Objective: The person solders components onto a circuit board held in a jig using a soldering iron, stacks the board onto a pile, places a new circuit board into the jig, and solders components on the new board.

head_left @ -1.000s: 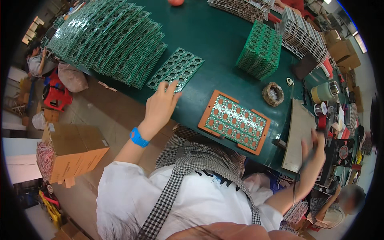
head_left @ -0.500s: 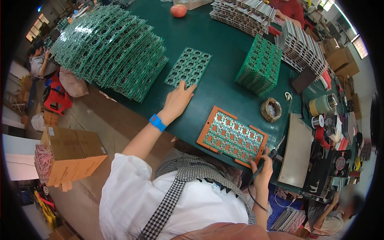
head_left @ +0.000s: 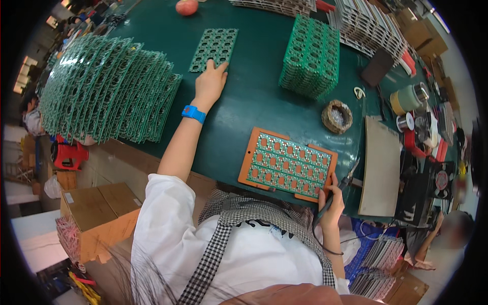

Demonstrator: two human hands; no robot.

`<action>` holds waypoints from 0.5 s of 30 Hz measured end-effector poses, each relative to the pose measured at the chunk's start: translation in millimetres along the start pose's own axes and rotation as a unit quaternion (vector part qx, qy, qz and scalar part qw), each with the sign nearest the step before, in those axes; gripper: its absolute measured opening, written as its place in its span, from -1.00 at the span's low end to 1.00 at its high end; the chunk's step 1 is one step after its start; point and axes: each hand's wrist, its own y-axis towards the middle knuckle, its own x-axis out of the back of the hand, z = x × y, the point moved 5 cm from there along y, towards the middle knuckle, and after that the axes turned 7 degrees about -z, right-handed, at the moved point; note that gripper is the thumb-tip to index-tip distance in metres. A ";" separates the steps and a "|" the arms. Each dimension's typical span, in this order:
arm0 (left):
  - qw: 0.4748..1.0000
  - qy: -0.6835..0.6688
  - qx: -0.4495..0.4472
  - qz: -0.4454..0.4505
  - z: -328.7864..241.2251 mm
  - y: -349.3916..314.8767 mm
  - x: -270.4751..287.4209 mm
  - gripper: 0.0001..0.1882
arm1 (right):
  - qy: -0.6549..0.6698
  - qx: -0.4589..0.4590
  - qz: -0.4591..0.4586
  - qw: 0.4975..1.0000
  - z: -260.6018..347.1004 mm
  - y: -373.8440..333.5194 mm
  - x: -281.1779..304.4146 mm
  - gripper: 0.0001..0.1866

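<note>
A green circuit board panel point(head_left: 216, 47) with rows of dark round openings lies flat on the table, ahead of me. My left hand point(head_left: 210, 86) rests its outstretched, parted fingers on the panel's near edge. Close to the table's front edge is an orange fixture tray point(head_left: 245, 165) that holds another green panel point(head_left: 287, 165), its openings showing orange. At the tray's near right corner my right hand point(head_left: 333, 206) is closed round a soldering iron point(head_left: 347, 179), whose tip points up and away from me. Its thumb and fingertips are near or against the tray corner.
Leaning green panels point(head_left: 107, 89) form a long row at left; another green stack point(head_left: 311, 58) stands beyond the tray. Right of it are a round rough dish point(head_left: 337, 117), dark phone-like slab point(head_left: 376, 67), solder spool point(head_left: 404, 122), flask point(head_left: 406, 99) and grey plate point(head_left: 379, 168). An apple point(head_left: 186, 7) lies far off.
My view has shifted, so the table's things sit higher and further left. My left hand stays at the panel's near edge, and the right still holds the soldering iron.
</note>
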 end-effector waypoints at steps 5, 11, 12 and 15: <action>0.996 0.067 0.014 0.058 1.8 9.9 -13.0 -0.67 | -0.021 0.001 0.004 1.000 3.1 3.1 -2.0 -0.68; 0.998 0.050 0.045 -0.011 9.6 4.7 -2.3 -0.65 | -0.004 0.007 0.008 1.000 6.9 7.6 -2.8 -0.65; 0.998 0.052 0.047 -0.010 5.9 0.6 2.7 -0.65 | -0.006 0.004 0.007 1.000 5.8 7.4 -2.9 -0.65; 0.997 -0.051 0.043 -0.044 -8.2 -37.1 25.1 -0.68 | -0.004 -0.001 0.010 1.000 4.0 4.0 -1.7 -0.65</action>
